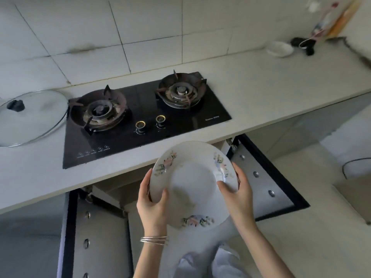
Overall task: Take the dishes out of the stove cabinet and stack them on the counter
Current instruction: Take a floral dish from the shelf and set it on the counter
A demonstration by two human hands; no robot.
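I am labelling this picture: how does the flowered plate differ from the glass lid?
The flowered plate is opaque white with flower prints; the glass lid is clear with a dark knob. The plate is held tilted by the left hand and right hand; the lid lies on the counter. Both are round.

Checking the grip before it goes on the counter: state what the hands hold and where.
Both hands hold one floral plate by its rim: left hand on the left edge, right hand on the right edge.

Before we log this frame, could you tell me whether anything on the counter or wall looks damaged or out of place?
A dark scorch-like smear marks the wall tiles behind the stove, and a glass lid lies on the counter with no pot. Nothing is spilled.
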